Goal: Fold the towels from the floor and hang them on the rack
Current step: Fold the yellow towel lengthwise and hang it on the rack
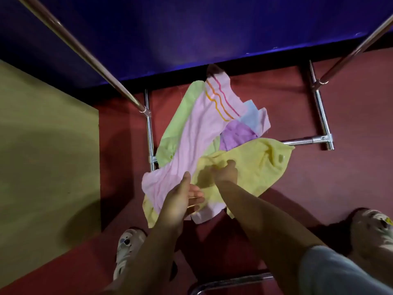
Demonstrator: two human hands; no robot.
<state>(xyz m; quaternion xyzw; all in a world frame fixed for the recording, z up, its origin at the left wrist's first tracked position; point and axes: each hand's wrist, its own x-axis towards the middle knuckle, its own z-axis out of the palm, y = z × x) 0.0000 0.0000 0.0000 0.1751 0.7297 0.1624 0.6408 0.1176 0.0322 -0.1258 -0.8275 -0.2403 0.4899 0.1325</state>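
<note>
A heap of towels lies on the red floor inside the rack's base. On top is a pink towel [191, 133] with orange and pink stripes. A green towel [180, 124], a purple one [236, 135] and a light blue one [251, 118] show beneath it. A yellow towel [261, 167] lies at the near right. My right hand [226, 172] reaches down and grips a fold of the yellow towel. My left hand [182, 199] hovers over the near edge of the pink towel with straight fingers and holds nothing.
The metal rack's uprights [85, 54] rise at left and right, and its chrome base bars [150, 133] frame the heap. A dark blue wall [191, 28] stands behind, a yellow-green surface [42, 145] to the left. My two shoes [127, 245] stand on the floor nearby.
</note>
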